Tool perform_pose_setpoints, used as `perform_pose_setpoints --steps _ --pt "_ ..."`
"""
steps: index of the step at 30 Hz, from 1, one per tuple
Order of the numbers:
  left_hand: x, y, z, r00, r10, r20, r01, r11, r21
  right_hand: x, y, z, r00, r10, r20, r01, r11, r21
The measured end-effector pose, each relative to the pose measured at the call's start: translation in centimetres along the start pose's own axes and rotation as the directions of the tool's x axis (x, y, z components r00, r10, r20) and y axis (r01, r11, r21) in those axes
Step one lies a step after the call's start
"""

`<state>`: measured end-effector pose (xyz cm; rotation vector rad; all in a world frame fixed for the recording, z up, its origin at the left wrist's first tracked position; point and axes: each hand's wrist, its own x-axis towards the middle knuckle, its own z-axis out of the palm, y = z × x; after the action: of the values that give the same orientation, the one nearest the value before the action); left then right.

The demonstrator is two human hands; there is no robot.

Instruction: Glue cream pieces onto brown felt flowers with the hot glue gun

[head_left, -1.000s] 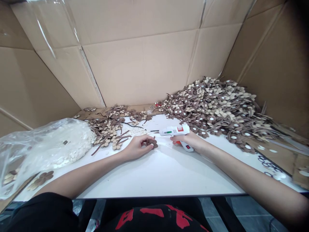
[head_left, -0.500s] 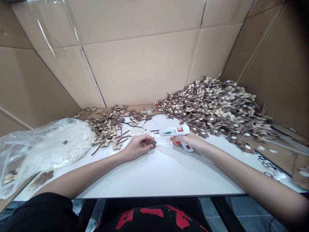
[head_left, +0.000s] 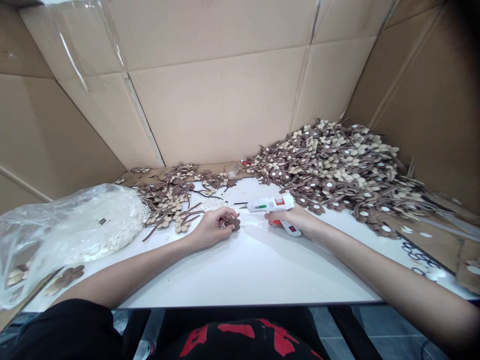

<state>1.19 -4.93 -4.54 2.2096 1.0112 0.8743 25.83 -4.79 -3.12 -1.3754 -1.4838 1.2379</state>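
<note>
My left hand (head_left: 212, 227) rests on the white table (head_left: 247, 265) with its fingers closed on a small dark brown wooden flower piece (head_left: 234, 223). My right hand (head_left: 296, 218) grips a white glue gun (head_left: 272, 204) with an orange trigger; its nozzle points left, close to the flower piece. Both forearms stretch across the tabletop.
A big heap of brown and tan wooden flowers with white centres (head_left: 337, 170) lies at the back right. A smaller heap (head_left: 172, 197) lies behind my left hand. A clear plastic bag of pale discs (head_left: 75, 230) sits at the left. Cardboard walls (head_left: 225, 100) enclose the table.
My left hand has drawn the flower piece a little to the left and turned it slightly. The glue gun has shifted a bit left with it.
</note>
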Motion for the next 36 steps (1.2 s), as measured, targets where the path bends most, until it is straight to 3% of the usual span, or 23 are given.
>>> perform_pose_setpoints --steps 5,9,10,12,13,14,15,17,19,22,25,27,30,33,36 --pt "-0.2 0.8 -0.1 0.996 0.084 0.036 -0.084 0.996 -0.01 0.1 0.2 0.0 1.0 0.009 -0.006 -0.009 1.0 0.012" --pt "0.1 2.1 -1.1 0.96 0.127 0.249 -0.107 0.99 -0.092 0.4 0.6 -0.1 0.999 -0.039 0.007 0.039 0.999 0.005" --pt "0.4 2.6 -1.4 0.93 0.136 0.342 -0.107 0.989 -0.103 0.4 0.6 -0.1 0.999 -0.042 0.005 0.042 0.999 0.005" --pt "1.4 3.6 -1.9 0.826 0.168 0.538 -0.122 0.985 -0.121 0.3 0.4 0.0 1.0 -0.03 -0.003 0.03 1.0 0.006" --pt "2.1 4.2 -2.1 0.776 0.192 0.601 -0.136 0.981 -0.138 0.2 0.2 0.1 1.0 -0.019 -0.008 0.019 1.0 0.007" --pt "3.0 4.7 -2.2 0.759 0.22 0.613 -0.148 0.975 -0.166 0.1 0.0 0.1 1.0 -0.009 -0.01 0.009 1.0 0.009" --pt "4.0 5.2 -2.2 0.778 0.253 0.575 -0.159 0.965 -0.21 0.0 -0.2 0.2 1.0 -0.003 -0.007 0.003 1.0 0.01" --pt "6.3 5.6 -2.2 0.888 0.29 0.356 -0.166 0.926 -0.34 -0.3 -0.5 0.2 1.0 -0.011 0.007 0.011 1.0 0.017" --pt "8.7 5.3 -2.4 0.939 0.282 0.197 -0.183 0.894 -0.408 -0.5 -0.7 0.2 0.999 -0.025 0.022 0.025 1.0 0.017" --pt "11.2 3.0 -3.4 0.952 0.229 0.202 -0.167 0.944 -0.285 -0.7 -1.0 0.3 1.0 -0.009 0.018 0.009 1.0 0.003" --pt "11.9 -0.5 -4.9 0.98 0.147 0.133 -0.154 0.987 0.044 -0.7 -1.1 0.4 1.0 0.021 0.011 -0.021 1.0 -0.007" --pt "11.6 -3.1 -5.8 0.99 0.12 0.071 -0.137 0.939 0.316 -0.6 -1.1 0.5 0.999 0.031 0.009 -0.031 0.999 -0.008" --pt "10.8 -6.4 -6.6 0.995 0.097 0.034 -0.098 0.789 0.607 -0.5 -1.0 0.5 0.999 0.044 -0.001 -0.044 0.999 0.002" --pt "10.1 -8.7 -6.6 0.998 0.057 0.041 -0.069 0.705 0.705 -0.4 -0.9 0.4 0.998 0.056 -0.007 -0.056 0.998 0.0" --pt "10.0 -9.8 -6.2 0.996 0.015 0.092 -0.075 0.713 0.697 -0.4 -0.8 0.3 0.998 0.054 -0.008 -0.054 0.998 -0.013"
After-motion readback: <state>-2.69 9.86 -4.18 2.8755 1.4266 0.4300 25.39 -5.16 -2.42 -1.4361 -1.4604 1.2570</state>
